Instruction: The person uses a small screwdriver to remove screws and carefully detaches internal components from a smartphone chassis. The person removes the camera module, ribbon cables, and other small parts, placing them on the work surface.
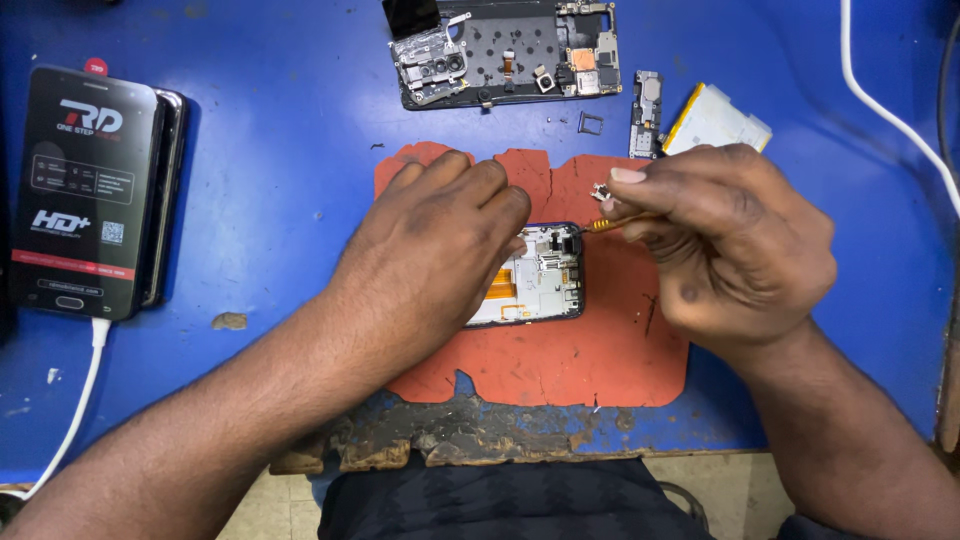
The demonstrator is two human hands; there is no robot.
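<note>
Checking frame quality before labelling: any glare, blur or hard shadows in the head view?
Head view: light is even and mostly sharp; the opened phone under the left hand reads clearly. Soft shadow falls beside the boxed phone at left. Mild sheen on the blue table, no blown glare. The right hand and its orange-tipped tool look slightly soft. The edges bend a little.

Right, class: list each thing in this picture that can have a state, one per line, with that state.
Opened phone: back off, insides exposed, lying on the red mat.
Left hand: pressed flat on the opened phone.
Right hand: fingers closed on a thin tool, tip at the phone's top edge.
Second phone frame: stripped open.
Boxed phone: white cable plugged in.
</note>
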